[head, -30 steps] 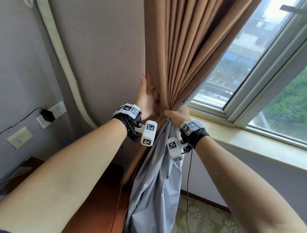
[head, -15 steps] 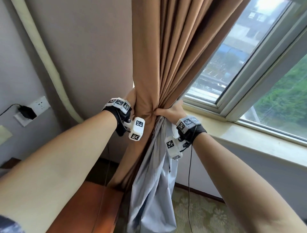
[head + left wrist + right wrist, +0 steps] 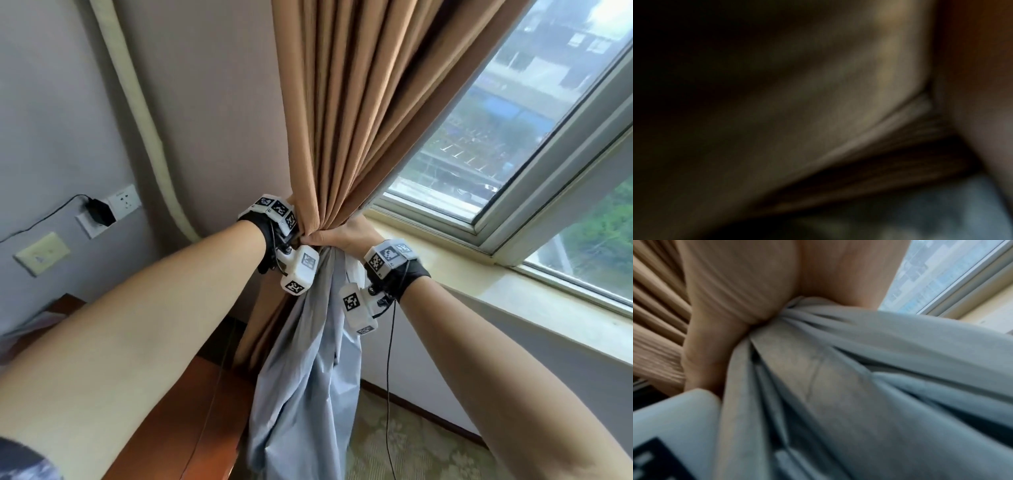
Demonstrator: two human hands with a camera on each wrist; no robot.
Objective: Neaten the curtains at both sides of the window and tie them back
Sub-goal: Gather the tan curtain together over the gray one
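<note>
A brown pleated curtain hangs left of the window and is bunched into a tight neck at sill height. Its grey lining spills down below the neck. My right hand grips the neck from the window side, fingers curled round the front folds. In the right wrist view the fingers squeeze the grey lining beside the brown curtain. My left hand reaches behind the bunch from the wall side, its fingers hidden by cloth. The left wrist view is dark and blurred. No tieback shows.
The window and its pale sill run off to the right. A padded white pipe slants down the wall, with a socket and black charger left of it. A wooden desk stands below left, patterned carpet below.
My left hand went from lying flat on the curtain's wall-side edge to reaching round behind it. The folds have been drawn into a tighter neck. My right hand kept its grip.
</note>
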